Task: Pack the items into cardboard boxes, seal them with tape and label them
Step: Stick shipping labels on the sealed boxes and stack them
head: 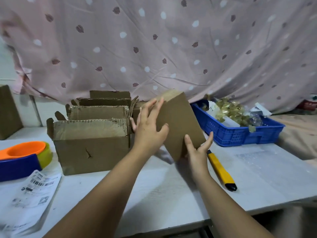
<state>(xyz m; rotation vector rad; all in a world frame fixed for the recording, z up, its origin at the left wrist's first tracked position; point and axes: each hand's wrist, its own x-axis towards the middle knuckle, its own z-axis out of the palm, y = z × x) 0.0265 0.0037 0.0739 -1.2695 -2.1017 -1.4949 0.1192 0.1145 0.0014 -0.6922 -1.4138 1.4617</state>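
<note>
A small plain cardboard box (178, 121) is held tilted above the white table (171, 186), between both hands. My left hand (147, 127) grips its left side, fingers spread over the far edge and thumb on the front face. My right hand (197, 152) holds the lower right corner, thumb on the front and fingers behind. Several open cardboard boxes (92, 145) stand in a row to the left. A blue crate (240, 133) at the right holds wrapped golden items (229, 110). Shipping labels (32, 191) lie at front left beside a tape dispenser (22, 155).
A yellow utility knife (221, 170) lies on the table just right of my right wrist. Another cardboard box (8, 112) stands at the far left edge. A pink patterned curtain (154, 45) hangs behind everything.
</note>
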